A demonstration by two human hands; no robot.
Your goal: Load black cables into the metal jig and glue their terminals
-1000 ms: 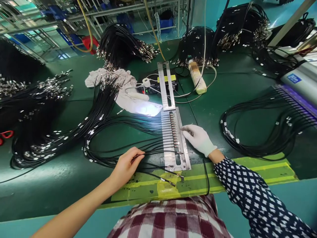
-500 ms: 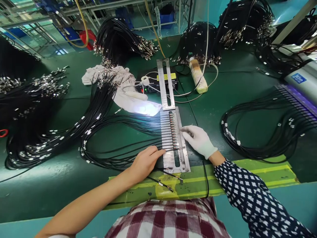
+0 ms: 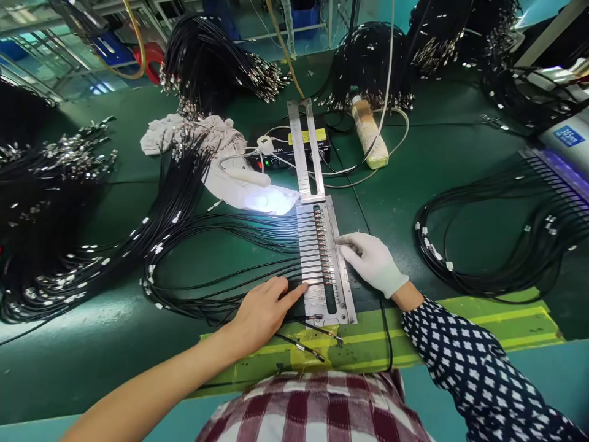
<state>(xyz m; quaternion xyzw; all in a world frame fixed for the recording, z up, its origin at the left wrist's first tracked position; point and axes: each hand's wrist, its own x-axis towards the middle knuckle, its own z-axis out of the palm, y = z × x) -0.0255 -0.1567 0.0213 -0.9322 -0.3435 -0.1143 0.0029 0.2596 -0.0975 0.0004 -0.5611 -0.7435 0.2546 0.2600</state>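
Observation:
A slotted metal fixture (image 3: pixel 313 299) holds a row of black cables (image 3: pixel 271 248), their small metal ends lined up along its slot. My bare left hand (image 3: pixel 264 310) is curled over the lower cables, one digit stretched onto the cable nearest me at the fixture's left side. The undersides of its fingers are hidden. In a white glove, my right hand (image 3: pixel 372 261) has thumb and forefinger closed at the fixture's right edge. Below my left hand, loose cable ends (image 3: pixel 315 354) with dark tips lie over the yellow-green tape (image 3: pixel 363 344).
A slotted metal bar (image 3: pixel 298 153) lies beyond the fixture, over a black control box (image 3: pixel 276 161). Beside these are a glowing white wrapped lamp (image 3: pixel 271 201) and a bottle (image 3: pixel 369 135). Cable bundles (image 3: pixel 221 55) line the back and left. More cables (image 3: pixel 488 270) lead to a silver machine (image 3: pixel 568 138).
My left hand's digit now stretches further onto the fixture, over the lowest seated cable. My right hand keeps its place at the edge. The whole view has shifted slightly.

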